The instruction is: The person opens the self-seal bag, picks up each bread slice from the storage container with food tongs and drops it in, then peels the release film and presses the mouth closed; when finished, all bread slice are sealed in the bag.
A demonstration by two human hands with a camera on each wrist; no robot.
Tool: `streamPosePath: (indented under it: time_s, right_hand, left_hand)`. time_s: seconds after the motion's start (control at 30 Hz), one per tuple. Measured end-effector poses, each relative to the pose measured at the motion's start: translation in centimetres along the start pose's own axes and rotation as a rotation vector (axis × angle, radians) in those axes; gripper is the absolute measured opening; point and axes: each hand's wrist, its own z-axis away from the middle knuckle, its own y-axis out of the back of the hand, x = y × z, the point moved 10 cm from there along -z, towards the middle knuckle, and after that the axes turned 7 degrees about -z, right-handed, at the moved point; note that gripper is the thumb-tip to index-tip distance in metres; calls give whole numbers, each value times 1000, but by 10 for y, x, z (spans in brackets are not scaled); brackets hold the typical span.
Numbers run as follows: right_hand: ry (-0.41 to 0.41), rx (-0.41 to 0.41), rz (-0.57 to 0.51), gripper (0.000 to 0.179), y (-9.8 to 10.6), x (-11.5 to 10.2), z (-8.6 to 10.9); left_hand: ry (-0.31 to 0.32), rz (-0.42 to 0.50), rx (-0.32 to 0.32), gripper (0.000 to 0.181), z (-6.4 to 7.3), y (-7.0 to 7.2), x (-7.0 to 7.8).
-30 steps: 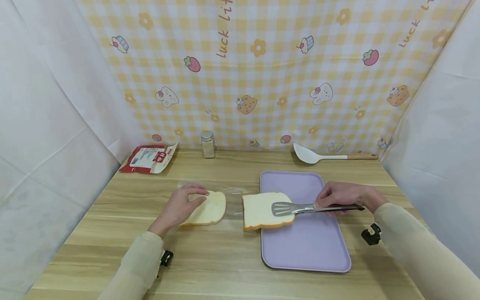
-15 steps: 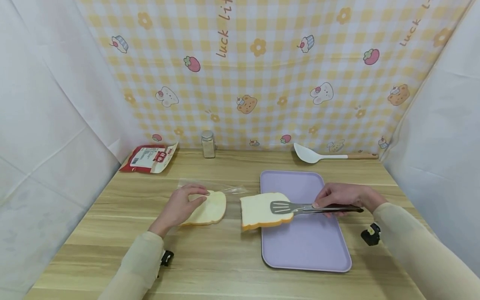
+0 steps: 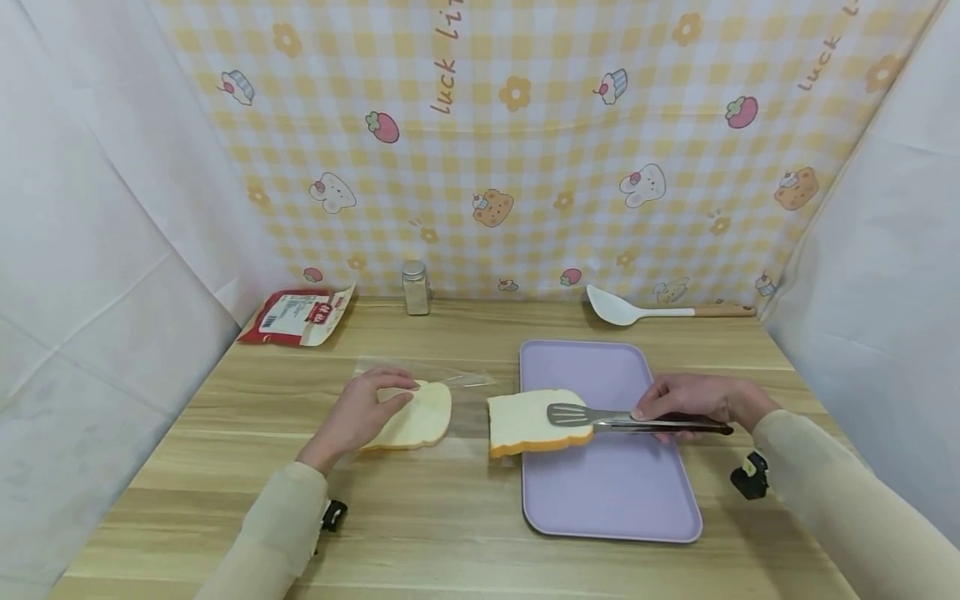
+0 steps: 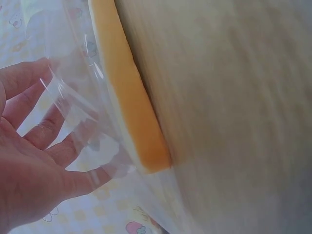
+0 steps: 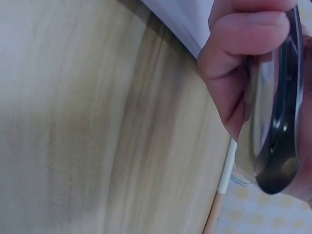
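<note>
My left hand [image 3: 363, 417] is over a bread slice [image 3: 420, 421] lying on the table at left, inside thin clear plastic film [image 3: 468, 417]. In the left wrist view, the fingers are spread and slightly bent against the film, some of them seen through it. My right hand [image 3: 690, 400] grips metal tongs [image 3: 637, 421], whose slotted blade [image 3: 568, 414] lies over a second bread slice [image 3: 525, 421]. That slice is slightly tilted, partly above the purple tray [image 3: 615, 500] and partly past its left rim. The tongs' lower blade is hidden.
A red and white food packet [image 3: 300, 317] lies at the back left. A small glass jar with a metal lid [image 3: 416, 289] stands near it. The white spatula [image 3: 617, 308] with a wooden handle lies at the back right, before the checked cloth [image 3: 450, 167].
Over the last second the tongs and their slice moved slightly left, then slightly right again and nearer me; the slice tilted a little. My left hand stayed still.
</note>
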Motion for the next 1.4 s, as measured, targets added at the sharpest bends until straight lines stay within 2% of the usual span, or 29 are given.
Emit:
streamPosePath:
  time_s: [0.27, 0.63, 1.07, 1.27, 1.4]
  right_hand:
    - [23, -22, 8, 48, -2, 0, -2]
    - [76, 85, 162, 43, -2, -20, -3]
    - [80, 101, 165, 39, 6, -18, 3]
    - [83, 123, 208, 36, 1, -22, -2]
    - [117, 117, 218, 33, -6, -25, -8]
  left_hand:
    - [0, 6, -7, 19, 0, -2, 0]
    - [-11, 6, 12, 18, 0, -1, 1]
    - [-9, 11, 3, 18, 0, 0, 0]
    - [-10, 11, -7, 19, -1, 0, 0]
    - [-11, 9, -11, 20, -1, -1, 0]
